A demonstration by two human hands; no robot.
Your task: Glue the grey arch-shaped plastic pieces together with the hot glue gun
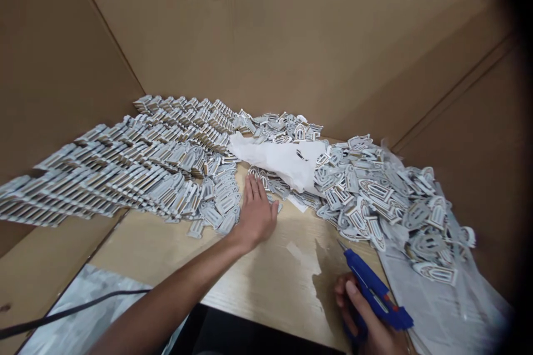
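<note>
My left hand [258,213] reaches forward over the wooden tabletop, fingers stretched out and lying flat. Its fingertips touch or rest beside small arched window cutouts [259,173] in grey and white, just below a crumpled white paper sheet [283,161]. At the lower right, my right hand [366,316] is wrapped around a blue gun-shaped tool with a thin metal tip, seemingly a glue gun [370,283]. The tip points up and left, towards the middle of the table, and touches nothing that I can see.
Tight rows of stacked cutouts [125,161] fill the left side. A loose heap of cutouts [375,194] spreads over the right, partly on plastic sheeting [433,310]. Cardboard walls [291,44] enclose the table [266,277]. A black cable [75,313] crosses the lower left.
</note>
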